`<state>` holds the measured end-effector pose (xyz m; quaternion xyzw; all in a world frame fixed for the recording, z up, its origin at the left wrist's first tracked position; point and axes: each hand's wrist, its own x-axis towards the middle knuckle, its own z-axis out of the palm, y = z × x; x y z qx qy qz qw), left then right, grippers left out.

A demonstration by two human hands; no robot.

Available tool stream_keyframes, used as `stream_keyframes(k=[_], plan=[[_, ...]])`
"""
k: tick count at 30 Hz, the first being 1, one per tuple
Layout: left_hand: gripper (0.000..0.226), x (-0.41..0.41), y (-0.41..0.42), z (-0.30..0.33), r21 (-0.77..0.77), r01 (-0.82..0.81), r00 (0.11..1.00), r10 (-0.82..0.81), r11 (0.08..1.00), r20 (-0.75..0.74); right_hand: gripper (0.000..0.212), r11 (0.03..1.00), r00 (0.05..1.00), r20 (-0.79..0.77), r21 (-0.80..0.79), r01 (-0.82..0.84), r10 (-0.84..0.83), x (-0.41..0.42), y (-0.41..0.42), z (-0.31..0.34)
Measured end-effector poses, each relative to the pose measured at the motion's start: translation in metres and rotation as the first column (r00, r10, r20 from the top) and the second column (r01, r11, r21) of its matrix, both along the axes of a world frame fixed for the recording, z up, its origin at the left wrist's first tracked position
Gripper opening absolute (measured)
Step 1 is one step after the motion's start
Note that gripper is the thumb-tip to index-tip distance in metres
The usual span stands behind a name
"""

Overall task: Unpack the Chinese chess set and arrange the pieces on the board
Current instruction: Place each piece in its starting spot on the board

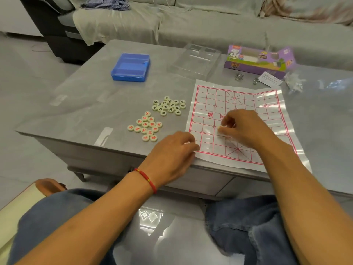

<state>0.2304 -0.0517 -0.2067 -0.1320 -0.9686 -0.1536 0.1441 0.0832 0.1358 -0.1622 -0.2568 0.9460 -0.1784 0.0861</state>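
Observation:
A thin plastic board sheet with a red grid lies on the right of the grey table. Left of it sit two heaps of round cream pieces: black-lettered ones farther away, red-lettered ones nearer. My right hand hovers low over the near half of the board, its fingers pinching a cream chess piece. My left hand lies on the board's near left corner with its fingers curled; a small pale thing shows at the fingertips, and I cannot make out what it is.
A blue plastic case and a clear lid lie at the back of the table. The purple game box, a paper slip and metal rings sit behind the board. A sofa stands beyond. My knees are below the table edge.

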Motion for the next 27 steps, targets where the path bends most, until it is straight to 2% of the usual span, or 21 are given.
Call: stream_keyframes(k=[5,8,10,12,17,22,27], plan=[[0.027,0.019,0.003,-0.018,-0.084,0.050,0.999,-0.050,0.995,0.012,0.021,0.996,0.998,0.039,0.077,0.053,-0.056,0.001,0.023,-0.013],[0.042,0.033,0.001,-0.028,-0.102,0.062,0.998,-0.061,0.993,0.009,0.031,0.987,0.998,-0.039,0.154,0.053,-0.048,0.003,0.013,-0.012],[0.057,0.043,0.002,-0.036,-0.137,0.045,0.998,-0.040,0.990,0.043,0.032,0.994,0.994,-0.102,0.104,-0.019,0.030,0.012,-0.005,-0.009],[0.067,0.048,0.002,-0.045,-0.175,0.043,0.997,-0.030,0.984,0.076,0.029,0.986,0.981,-0.105,0.000,-0.167,0.166,0.026,-0.033,-0.009],[0.073,0.049,-0.002,-0.047,-0.189,0.069,0.995,-0.055,0.979,0.079,0.035,0.892,0.892,-0.125,-0.078,-0.445,0.434,0.043,-0.100,-0.020],[0.088,0.049,-0.002,-0.054,-0.188,0.069,0.996,-0.058,0.980,0.061,0.033,0.847,0.835,-0.157,0.020,-0.532,0.528,0.031,-0.134,-0.029],[0.099,0.047,-0.002,-0.059,-0.231,0.048,0.998,-0.036,0.972,0.055,0.027,0.864,0.842,-0.205,0.038,-0.502,0.498,0.026,-0.133,-0.035]])
